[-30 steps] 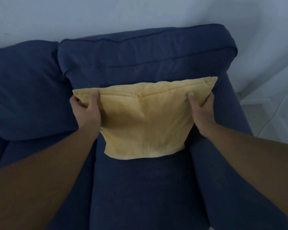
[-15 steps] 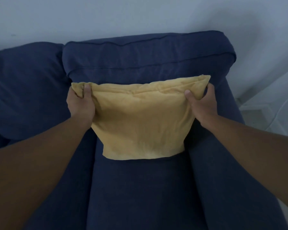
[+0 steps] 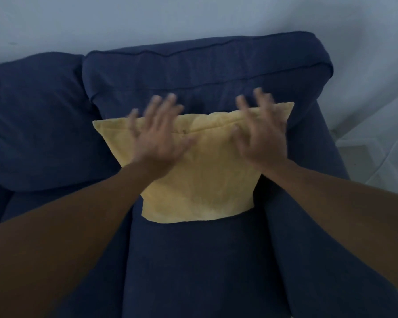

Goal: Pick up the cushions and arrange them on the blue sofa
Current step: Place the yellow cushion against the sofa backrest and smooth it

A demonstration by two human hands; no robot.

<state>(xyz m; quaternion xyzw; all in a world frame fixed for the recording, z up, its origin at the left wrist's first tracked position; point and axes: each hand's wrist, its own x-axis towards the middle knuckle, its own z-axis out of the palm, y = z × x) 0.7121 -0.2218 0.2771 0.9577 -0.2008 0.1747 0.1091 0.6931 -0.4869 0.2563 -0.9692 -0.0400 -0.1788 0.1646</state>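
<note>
A yellow cushion [image 3: 205, 177] stands on the seat of the blue sofa [image 3: 193, 260], leaning against the right back cushion [image 3: 205, 72]. My left hand [image 3: 157, 138] is over the cushion's upper left part, fingers spread and blurred. My right hand [image 3: 260, 134] is over its upper right part, also spread and blurred. Neither hand grips the cushion; whether the palms touch it I cannot tell.
A second blue back cushion [image 3: 35, 120] fills the sofa's left side. The sofa's right armrest [image 3: 308, 226] runs down beside the seat. A pale wall [image 3: 193, 17] is behind, with light floor [image 3: 377, 152] at the right.
Both hands have let go of the cushion's top corners and moved inward with fingers spread. The cushion now stands by itself against the backrest.
</note>
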